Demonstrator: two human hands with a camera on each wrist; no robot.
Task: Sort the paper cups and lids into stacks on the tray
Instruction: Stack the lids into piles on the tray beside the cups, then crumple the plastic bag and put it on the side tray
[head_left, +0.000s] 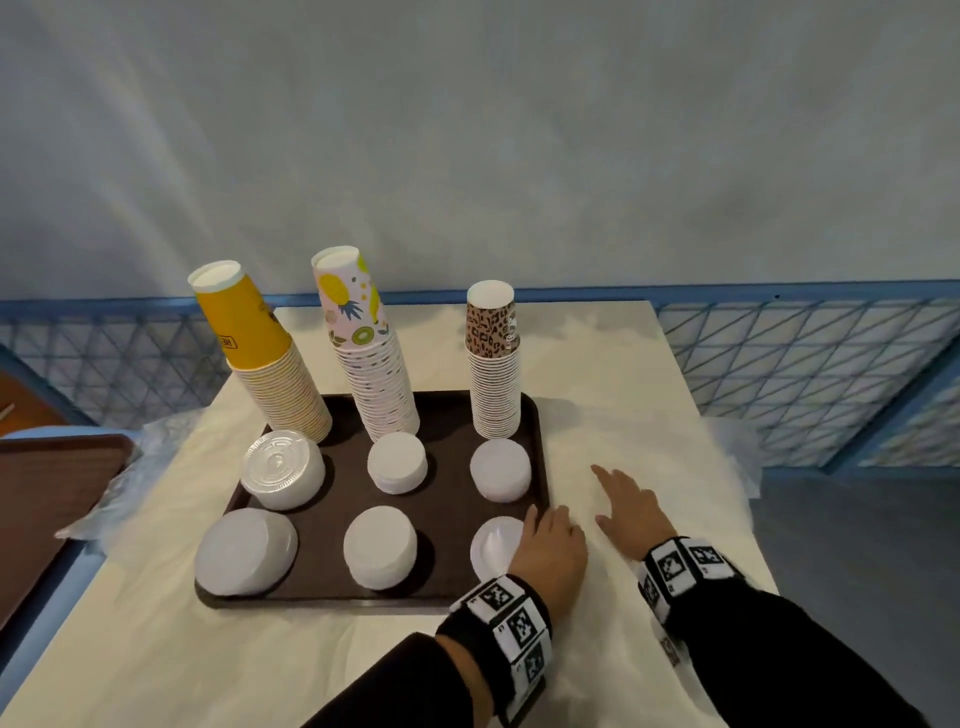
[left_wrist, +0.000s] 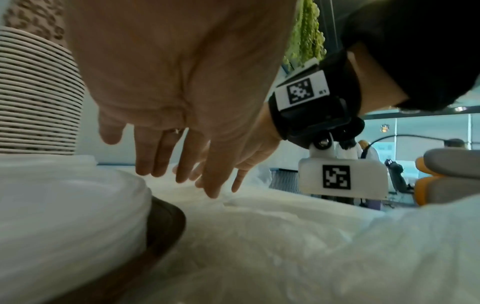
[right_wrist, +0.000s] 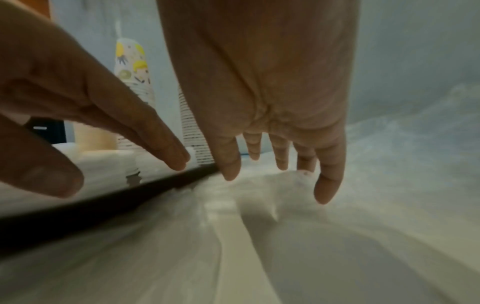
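Observation:
A dark brown tray (head_left: 452, 519) carries three tall stacks of upturned cups along its back: yellow (head_left: 270, 364), fruit-patterned (head_left: 371, 364) and leopard-print (head_left: 493, 364). In front of them stand several stacks of white lids, the nearest right one (head_left: 493, 545) beside my left hand (head_left: 545, 545). That hand hovers at the tray's near right corner with straight fingers (left_wrist: 182, 164) and holds nothing. My right hand (head_left: 628, 504) lies spread just above the covered table, right of the tray, also empty. The tray's edge (right_wrist: 103, 203) runs past it on the left.
A white plastic sheet (head_left: 623, 389) covers the table. A second reddish-brown tray (head_left: 52, 509) sits off to the left on another surface. A blue mesh fence (head_left: 805, 374) runs behind the table, whose right edge is near my right wrist.

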